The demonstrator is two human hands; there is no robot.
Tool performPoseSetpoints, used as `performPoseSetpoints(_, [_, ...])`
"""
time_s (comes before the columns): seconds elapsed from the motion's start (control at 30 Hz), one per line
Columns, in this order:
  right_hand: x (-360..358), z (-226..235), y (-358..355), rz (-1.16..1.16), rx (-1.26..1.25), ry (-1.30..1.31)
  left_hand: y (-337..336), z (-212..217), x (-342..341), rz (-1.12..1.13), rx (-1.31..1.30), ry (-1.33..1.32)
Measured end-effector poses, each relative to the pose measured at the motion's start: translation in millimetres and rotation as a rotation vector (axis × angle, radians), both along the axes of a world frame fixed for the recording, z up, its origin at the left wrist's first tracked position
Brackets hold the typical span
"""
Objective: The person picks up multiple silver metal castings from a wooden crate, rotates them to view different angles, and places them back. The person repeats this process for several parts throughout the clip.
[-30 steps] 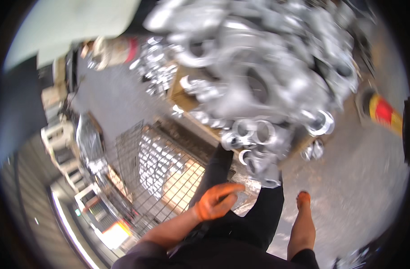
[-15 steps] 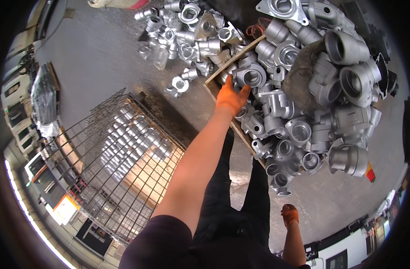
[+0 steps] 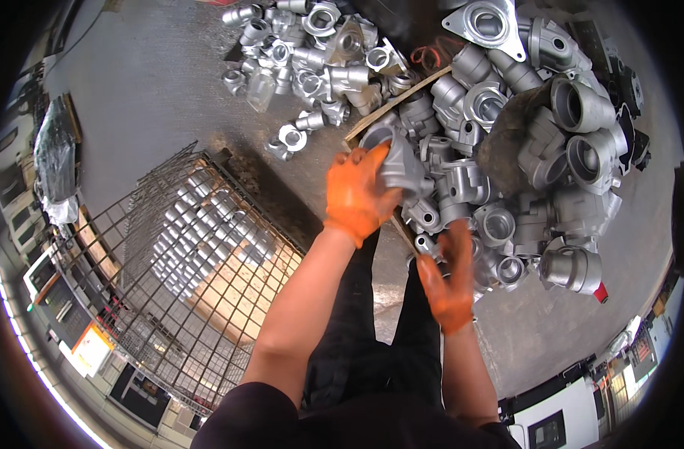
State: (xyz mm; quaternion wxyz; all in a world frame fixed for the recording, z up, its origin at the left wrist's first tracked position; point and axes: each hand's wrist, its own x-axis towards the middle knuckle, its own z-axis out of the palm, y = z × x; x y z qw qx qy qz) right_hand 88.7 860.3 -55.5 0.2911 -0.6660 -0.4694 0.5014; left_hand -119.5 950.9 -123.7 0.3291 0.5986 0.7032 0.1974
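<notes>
Left hand (image 3: 355, 191), orange glove: thumb and fingers clamped on one grey metal casting (image 3: 403, 166). The casting sits at two o'clock from that hand, its round mouth tipped up, above the box's near left edge; whether it bears on the parts beneath, I cannot tell from here.

Right hand (image 3: 450, 288), orange glove, blurred: at five o'clock from the casting, fingers apart, no part seen in them — just beside the heap's near end, contact uncertain.

Wooden box (image 3: 387, 112), at one o'clock from the worker: heaped with grey castings (image 3: 499, 224), flanged and tubular, some bulging past the rim. Among them, one dull brown lump (image 3: 499, 146), kind unclear. Flat flanged casting (image 3: 488, 26) at the far side; red coil (image 3: 426, 57) near the box's far left edge.

Floor heap (image 3: 304, 60), at twelve o'clock: smaller silvery castings, loosely piled, a few strayed toward the worker.

Wire cage (image 3: 207, 329), at ten o'clock: silvery parts (image 3: 207, 224) in close rows, over a tan sheet (image 3: 245, 299).

Farther out at ten — a plastic-wrapped bundle (image 3: 55, 157). At three, a white machine (image 3: 563, 415).
</notes>
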Motion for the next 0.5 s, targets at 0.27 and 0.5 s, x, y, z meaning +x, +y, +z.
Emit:
performPoseSetpoints(0.27, [0, 24, 46, 0.104, -0.007, 0.295, -2, 131, 14, -0.248, 0.237, -0.149])
performPoseSetpoints(0.5, [45, 63, 28, 0.064, 0.217, 0.317, -49, 141, 51, 0.164, 0.19, -0.94])
